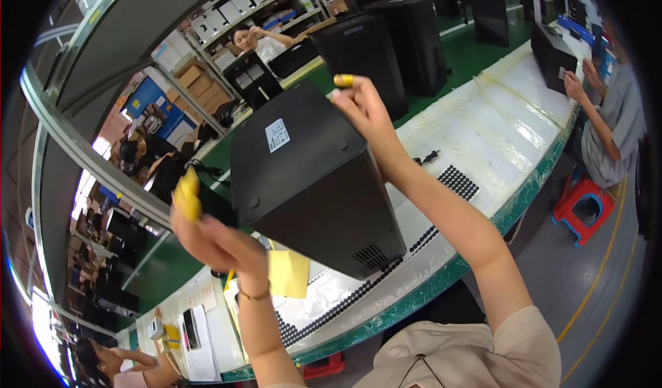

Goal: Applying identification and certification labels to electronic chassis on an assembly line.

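A large black box-shaped case (314, 174) stands in front of me on the table, tilted in view. Its upper face bears a white label (277, 135) and small round black feet (343, 146) near the corners; a slotted vent (370, 257) shows low on the near side. My left hand (217, 240) is beside the case's left near corner, motion-smeared, with yellow covers on its fingertips. My right hand (365, 108), one fingertip yellow-covered, is at the right far edge with fingers curled and thumb and fingertip close together; anything between them is too small to make out.
Sheets of round black pads (458, 183) and a plug (431, 156) lie right of the case. Yellow paper (288, 274) lies on the near left. Tall black cases (362, 60) stand beyond. Co-workers sit around; one at right handles another black case (554, 57).
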Motion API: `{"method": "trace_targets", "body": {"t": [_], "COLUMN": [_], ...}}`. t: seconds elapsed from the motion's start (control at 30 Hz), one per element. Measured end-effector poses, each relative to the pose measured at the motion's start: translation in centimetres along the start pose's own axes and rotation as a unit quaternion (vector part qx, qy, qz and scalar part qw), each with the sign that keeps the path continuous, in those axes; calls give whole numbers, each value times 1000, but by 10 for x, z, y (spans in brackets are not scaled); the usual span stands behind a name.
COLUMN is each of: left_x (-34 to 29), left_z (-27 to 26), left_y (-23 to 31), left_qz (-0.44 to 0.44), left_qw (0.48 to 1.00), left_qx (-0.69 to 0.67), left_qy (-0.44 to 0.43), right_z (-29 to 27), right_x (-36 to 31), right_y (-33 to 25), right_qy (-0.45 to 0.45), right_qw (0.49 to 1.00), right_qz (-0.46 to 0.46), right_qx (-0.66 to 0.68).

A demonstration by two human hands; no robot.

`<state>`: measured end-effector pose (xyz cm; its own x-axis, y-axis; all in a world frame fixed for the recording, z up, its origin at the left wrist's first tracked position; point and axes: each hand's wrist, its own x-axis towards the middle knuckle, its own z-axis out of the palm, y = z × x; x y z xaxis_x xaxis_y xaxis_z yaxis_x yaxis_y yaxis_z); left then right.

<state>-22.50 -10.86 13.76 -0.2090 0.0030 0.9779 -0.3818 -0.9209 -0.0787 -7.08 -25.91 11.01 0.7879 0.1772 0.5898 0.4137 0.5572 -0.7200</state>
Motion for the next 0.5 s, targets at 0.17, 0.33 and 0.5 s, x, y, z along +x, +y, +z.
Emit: {"method": "trace_targets", "body": {"t": [0.17,0.33,0.5], "left_x": [-102,-141,-184], "left_z": [-21,-12,1], "left_y": [66,83,26], "left_qz": [302,426,360], "left_qw": [868,716,767], "left_qx": [22,104,128], "left_qy": [-394,-544,-516], "right_z": [-10,7,39], "right_x": [-60,-68,-42], "right_y": [-40,-54,-52], "right_qy": [-35,-100,-116], "right_qw": [999,995,986], "right_qz": [5,-20,-76], "right_qx": [41,19,-87]}}
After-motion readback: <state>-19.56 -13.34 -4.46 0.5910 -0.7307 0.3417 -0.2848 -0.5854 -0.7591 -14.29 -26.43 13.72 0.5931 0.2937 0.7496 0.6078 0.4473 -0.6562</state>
